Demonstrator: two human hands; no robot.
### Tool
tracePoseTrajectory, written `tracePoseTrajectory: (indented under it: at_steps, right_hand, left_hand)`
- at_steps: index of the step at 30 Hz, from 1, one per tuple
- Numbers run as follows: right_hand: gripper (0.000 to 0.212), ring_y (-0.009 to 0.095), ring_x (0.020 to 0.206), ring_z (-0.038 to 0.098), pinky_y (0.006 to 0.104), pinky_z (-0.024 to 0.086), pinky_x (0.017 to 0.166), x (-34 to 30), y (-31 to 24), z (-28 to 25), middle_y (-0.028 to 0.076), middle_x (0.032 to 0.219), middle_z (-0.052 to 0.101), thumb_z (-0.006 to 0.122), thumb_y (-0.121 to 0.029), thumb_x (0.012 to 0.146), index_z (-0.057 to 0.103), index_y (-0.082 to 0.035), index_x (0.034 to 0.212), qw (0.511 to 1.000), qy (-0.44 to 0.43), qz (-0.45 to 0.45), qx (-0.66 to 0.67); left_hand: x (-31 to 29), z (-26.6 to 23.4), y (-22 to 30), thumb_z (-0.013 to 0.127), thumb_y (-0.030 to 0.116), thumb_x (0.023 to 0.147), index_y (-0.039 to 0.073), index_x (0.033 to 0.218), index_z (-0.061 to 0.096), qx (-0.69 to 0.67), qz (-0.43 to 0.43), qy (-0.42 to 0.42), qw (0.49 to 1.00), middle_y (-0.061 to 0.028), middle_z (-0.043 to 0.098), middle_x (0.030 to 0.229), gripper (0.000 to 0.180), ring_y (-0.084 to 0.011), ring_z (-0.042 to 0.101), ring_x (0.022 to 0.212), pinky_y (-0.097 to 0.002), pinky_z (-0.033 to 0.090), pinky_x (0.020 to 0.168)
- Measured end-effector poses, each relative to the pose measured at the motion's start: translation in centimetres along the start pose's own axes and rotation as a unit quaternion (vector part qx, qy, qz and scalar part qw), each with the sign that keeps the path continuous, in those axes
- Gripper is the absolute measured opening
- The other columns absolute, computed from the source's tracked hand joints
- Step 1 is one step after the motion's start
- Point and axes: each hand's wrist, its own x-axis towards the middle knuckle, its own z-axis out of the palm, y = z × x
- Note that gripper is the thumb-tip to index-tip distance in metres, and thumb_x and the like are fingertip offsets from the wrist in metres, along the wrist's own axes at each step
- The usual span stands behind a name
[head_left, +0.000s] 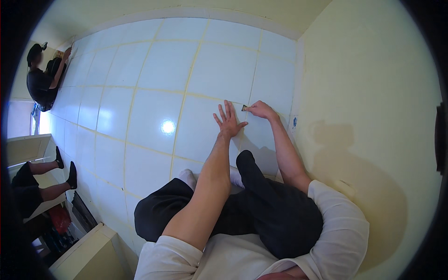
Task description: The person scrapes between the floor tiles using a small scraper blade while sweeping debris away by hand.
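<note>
My left hand (228,120) lies flat on the white tiled floor (219,70), fingers spread, with nothing in it. Just to its right, my right hand (262,110) is closed around a small dark, flat-edged scraper (244,108). The scraper's edge meets the floor by a joint between tiles; most of its handle is hidden in my fingers. Yellowish grout lines (187,86) run between the tiles around both hands.
A cream wall (354,93) rises close on my right, with a small blue mark (294,122) low on it. Far left, a person in dark clothes (41,84) crouches by the wall. Another person's legs (55,189) show nearer, beside a cream cabinet (91,254).
</note>
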Motion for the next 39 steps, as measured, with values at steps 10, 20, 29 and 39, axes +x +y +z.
tracePoseTrajectory:
  at_steps: [10,20,29,39]
  right_hand:
    - [0.056,0.017,0.051,0.052,0.0362,0.042,0.052,0.7,0.3,1.1,0.007,0.056,0.060,0.072,-0.056,0.082,0.069,-0.003,0.065,0.997,-0.015,-0.017,0.079]
    - [0.054,0.018,0.052,0.056,0.0360,0.044,0.053,0.3,-0.6,0.1,0.008,0.060,0.064,0.075,-0.055,0.080,0.069,-0.004,0.064,0.998,-0.024,-0.018,0.051]
    - [0.049,0.021,0.059,0.064,0.0368,0.050,0.060,0.2,-1.0,-0.7,0.010,0.066,0.070,0.076,-0.053,0.080,0.074,-0.005,0.069,0.999,-0.034,-0.002,-0.007]
    - [0.051,0.022,0.060,0.064,0.0367,0.051,0.063,0.5,-1.3,0.2,0.010,0.066,0.070,0.075,-0.055,0.079,0.074,-0.006,0.066,1.000,-0.026,0.004,-0.006]
  left_hand:
    - [0.0,0.3,0.0,0.069,0.065,0.079,0.009,0.155,-0.020,0.013,-0.004,-0.011,1.000,-0.0113,-0.024,0.163,0.130,-0.0406,-0.025,0.147,-0.0695,-0.012,0.111]
    - [-0.3,0.0,0.0,0.070,0.063,0.079,0.007,0.154,-0.020,-0.010,-0.001,-0.002,1.000,-0.0122,-0.023,0.163,0.131,-0.0410,-0.024,0.148,-0.0694,-0.013,0.111]
    - [-0.2,0.0,0.1,0.070,0.063,0.079,0.007,0.154,-0.021,-0.001,-0.006,-0.008,1.000,-0.0122,-0.024,0.163,0.131,-0.0410,-0.023,0.148,-0.0689,-0.013,0.112]
    - [-0.4,0.0,0.2,0.069,0.065,0.079,0.007,0.154,-0.020,-0.003,-0.003,-0.006,1.000,-0.0121,-0.024,0.163,0.130,-0.0409,-0.024,0.147,-0.0691,-0.013,0.111]
